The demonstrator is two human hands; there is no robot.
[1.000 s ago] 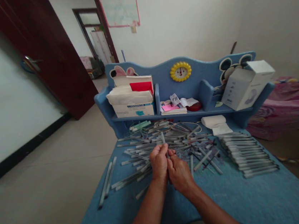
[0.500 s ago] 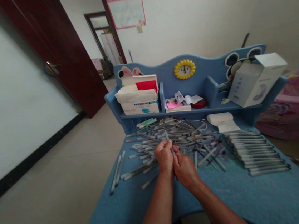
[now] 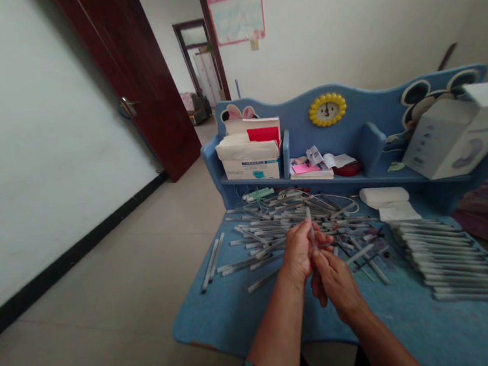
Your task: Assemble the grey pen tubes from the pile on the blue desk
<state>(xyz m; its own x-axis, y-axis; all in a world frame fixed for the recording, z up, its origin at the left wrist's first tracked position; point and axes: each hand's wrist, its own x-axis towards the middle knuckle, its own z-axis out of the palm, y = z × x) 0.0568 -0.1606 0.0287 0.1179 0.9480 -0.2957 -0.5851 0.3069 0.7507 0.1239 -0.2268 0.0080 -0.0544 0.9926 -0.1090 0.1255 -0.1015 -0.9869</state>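
Note:
Both hands meet over the front of the blue desk, holding one translucent pen that points up and away. My left hand is closed around its middle, thumb along the barrel. Lower down, my right hand pinches the near end between thumb and fingers; that end is mostly hidden. Just beyond the hands spreads a loose heap of similar pens with dark tips. At the right lies a neat row of pens, side by side. Two pens rest apart near the left edge.
A white paper roll lies behind the pen row. On the raised shelf stand a mask box, a stack of papers and a white carton. A yellow flower clock is on the backboard.
My view has turned left, so the desk sits further right. My hands stay on the pen; the fingers of both have loosened and spread somewhat, and my right hand sits lower on it.

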